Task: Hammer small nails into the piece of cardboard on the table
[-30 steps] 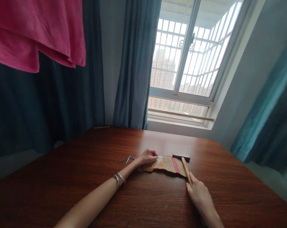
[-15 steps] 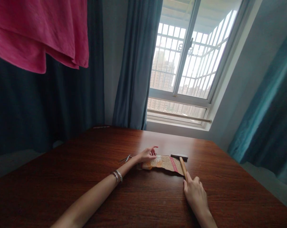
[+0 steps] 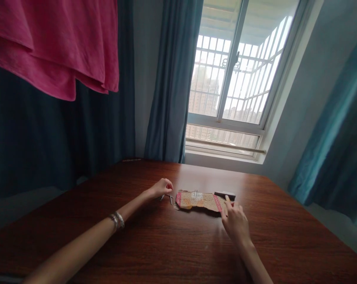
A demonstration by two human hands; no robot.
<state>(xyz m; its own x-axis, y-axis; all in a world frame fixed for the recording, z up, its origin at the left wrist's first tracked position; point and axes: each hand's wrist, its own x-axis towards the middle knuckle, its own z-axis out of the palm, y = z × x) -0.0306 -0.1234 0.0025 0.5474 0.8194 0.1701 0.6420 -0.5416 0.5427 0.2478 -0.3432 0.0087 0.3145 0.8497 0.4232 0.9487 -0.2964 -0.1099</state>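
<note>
My left hand (image 3: 163, 187) is over a few loose nails (image 3: 170, 198) on the table, its fingers curled together; whether a nail is between them is hidden. Beside it lies a flat, ragged strip of patterned cardboard (image 3: 206, 200) with pink bands. Two thin nails (image 3: 195, 193) stand upright on a pale patch of the strip. My right hand (image 3: 236, 220) is wrapped round the wooden handle of a hammer (image 3: 225, 195), close to its dark head. That head rests at the strip's right end, and most of the handle is covered by my hand.
The brown wooden table (image 3: 178, 248) spreads around the strip. Behind it stand a blue curtain (image 3: 169, 98) and a barred window (image 3: 225, 79). A pink cloth (image 3: 78, 47) hangs at the upper left. Another blue curtain (image 3: 323, 130) is on the right.
My left hand has moved left, from above the cardboard to the loose nails, uncovering the upright nails. My right hand has shifted up the hammer handle toward the head.
</note>
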